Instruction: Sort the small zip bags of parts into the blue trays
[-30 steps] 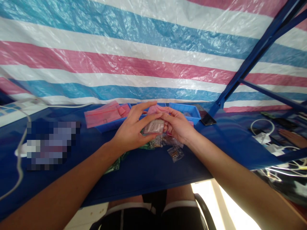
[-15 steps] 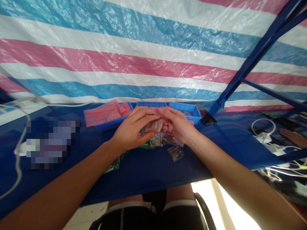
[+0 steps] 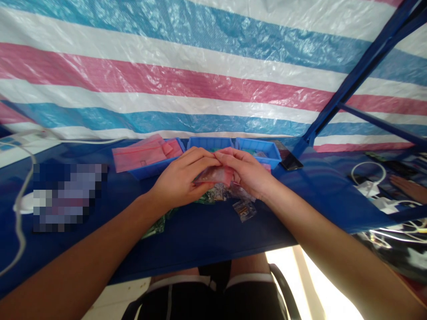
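Centre of frame: both hands are gripping one small, translucent pink plastic packet (image 3: pixel 213 176). The left hand (image 3: pixel 180 178) is curving around its left end, fingers lying over the top, thumb running along the lower edge. The right hand (image 3: pixel 248 172) is pinching its right end, thumb lying at the upper edge; the packet is partly hiding the remaining fingertips, exact contact unclear. Packet is sitting between the two grips. Just below it, small clear plastic bags (image 3: pixel 219 193) are lying in a pile on the dark blue tabletop (image 3: pixel 207 235). Above centre, three blue rectangular plastic trays (image 3: pixel 210 142) are standing in a row; flat pink plastic bags (image 3: pixel 138 156) are overhanging the left one.
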`<state>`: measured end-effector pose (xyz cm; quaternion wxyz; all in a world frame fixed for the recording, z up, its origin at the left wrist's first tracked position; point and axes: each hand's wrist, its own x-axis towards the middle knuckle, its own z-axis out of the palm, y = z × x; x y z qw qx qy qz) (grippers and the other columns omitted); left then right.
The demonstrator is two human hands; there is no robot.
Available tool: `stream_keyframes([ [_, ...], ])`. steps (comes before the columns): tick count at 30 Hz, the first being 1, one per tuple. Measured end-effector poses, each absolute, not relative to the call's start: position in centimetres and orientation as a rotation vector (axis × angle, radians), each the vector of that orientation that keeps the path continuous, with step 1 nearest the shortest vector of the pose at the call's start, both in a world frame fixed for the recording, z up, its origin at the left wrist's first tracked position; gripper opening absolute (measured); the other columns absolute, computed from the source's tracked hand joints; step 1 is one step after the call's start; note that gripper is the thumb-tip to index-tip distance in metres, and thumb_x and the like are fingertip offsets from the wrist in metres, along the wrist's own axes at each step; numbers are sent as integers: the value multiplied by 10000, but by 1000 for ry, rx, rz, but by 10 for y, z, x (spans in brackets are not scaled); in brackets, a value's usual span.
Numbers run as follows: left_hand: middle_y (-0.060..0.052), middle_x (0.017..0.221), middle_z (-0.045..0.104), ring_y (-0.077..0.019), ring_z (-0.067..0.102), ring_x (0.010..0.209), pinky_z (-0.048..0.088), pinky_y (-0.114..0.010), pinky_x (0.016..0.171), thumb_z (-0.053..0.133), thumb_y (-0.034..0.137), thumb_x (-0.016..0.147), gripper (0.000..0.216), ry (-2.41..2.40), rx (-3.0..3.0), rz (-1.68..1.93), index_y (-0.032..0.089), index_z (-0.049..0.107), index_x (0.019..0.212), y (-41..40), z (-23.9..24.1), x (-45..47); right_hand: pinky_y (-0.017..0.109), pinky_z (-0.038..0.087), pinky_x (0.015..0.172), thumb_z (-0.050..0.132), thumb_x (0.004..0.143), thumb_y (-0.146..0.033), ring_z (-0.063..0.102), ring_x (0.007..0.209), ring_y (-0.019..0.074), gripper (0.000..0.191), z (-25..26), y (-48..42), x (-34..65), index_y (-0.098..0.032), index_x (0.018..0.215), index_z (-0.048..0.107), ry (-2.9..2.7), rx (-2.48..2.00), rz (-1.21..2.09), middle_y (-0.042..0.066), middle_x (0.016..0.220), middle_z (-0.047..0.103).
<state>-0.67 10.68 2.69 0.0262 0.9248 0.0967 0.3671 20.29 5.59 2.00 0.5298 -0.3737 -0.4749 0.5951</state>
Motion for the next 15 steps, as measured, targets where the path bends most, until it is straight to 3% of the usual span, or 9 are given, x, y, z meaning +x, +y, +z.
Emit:
stream_keyframes([
  [8, -117, 1155, 722, -258, 703, 1080, 578, -370, 978, 675, 272, 982, 228, 384, 2933, 932, 174, 676, 1187, 100, 30, -11, 242, 525, 550, 665, 1004, -661, 621, 567, 134, 426, 16, 51, 209, -236, 985, 677, -1538, -1009, 1252, -43, 671, 643],
  [15, -96, 1105, 734, -226, 710, 1024, 583, -336, 929, 656, 328, 1033, 196, 392, 2906, 1036, 184, 683, 1164, 98, 24, -11, 250, 531, 559, 677, 997, -668, 609, 565, 129, 449, 22, 47, 203, -228, 917, 644, -1500, -974, 1277, -44, 679, 632],
])
